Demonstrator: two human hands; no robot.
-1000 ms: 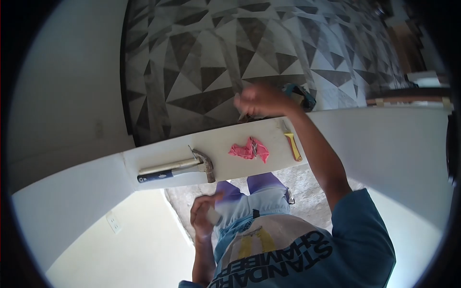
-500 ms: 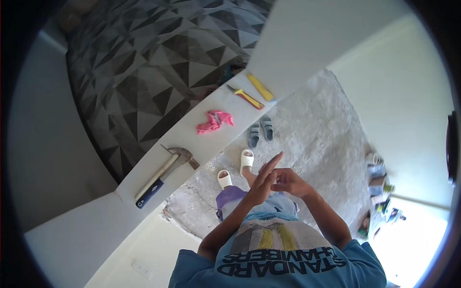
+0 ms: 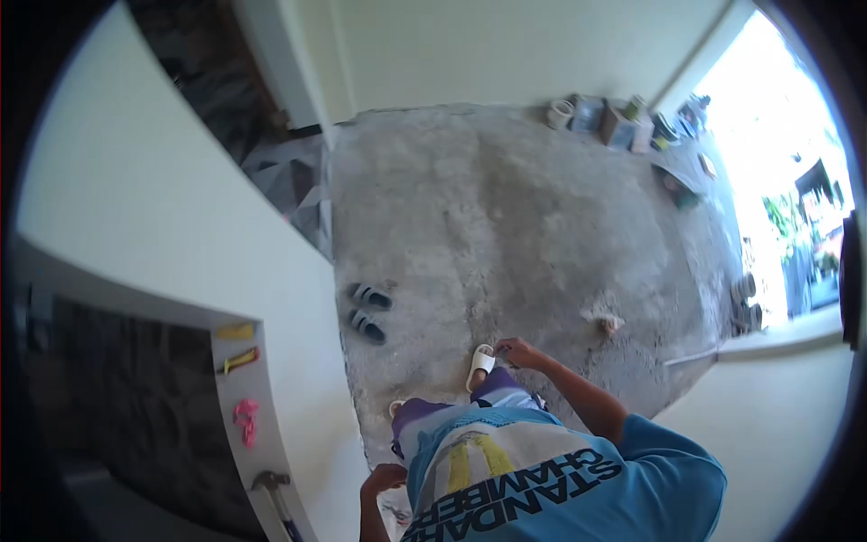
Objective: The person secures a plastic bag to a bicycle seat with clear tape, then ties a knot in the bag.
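My right hand point(image 3: 519, 352) hangs in front of my right thigh, just beside a white sandal point(image 3: 481, 363) on my foot. Its fingers are loosely bent and apart, with nothing seen in them. Low beside my left hip is my left hand point(image 3: 386, 477), dark and blurred, so its fingers are hard to make out. Left of it, on a white ledge point(image 3: 282, 417), lie a claw hammer point(image 3: 273, 488), a crumpled pink cloth-like piece point(image 3: 246, 421), a yellow-and-red handled tool point(image 3: 239, 361) and a yellow piece point(image 3: 235, 331). Neither hand touches these.
Grey slide sandals point(image 3: 368, 312) lie on the rough concrete floor point(image 3: 452, 217) by the white wall point(image 3: 307, 316). A white bucket point(image 3: 560, 113) and boxes point(image 3: 619, 126) stand along the far wall. A bright doorway point(image 3: 768, 163) opens at right; a small lump point(image 3: 610, 323) lies on the floor.
The view has turned right, so the ledge and its tools now sit at the lower left. My hands, close together before, have come apart and dropped to either side of my body.
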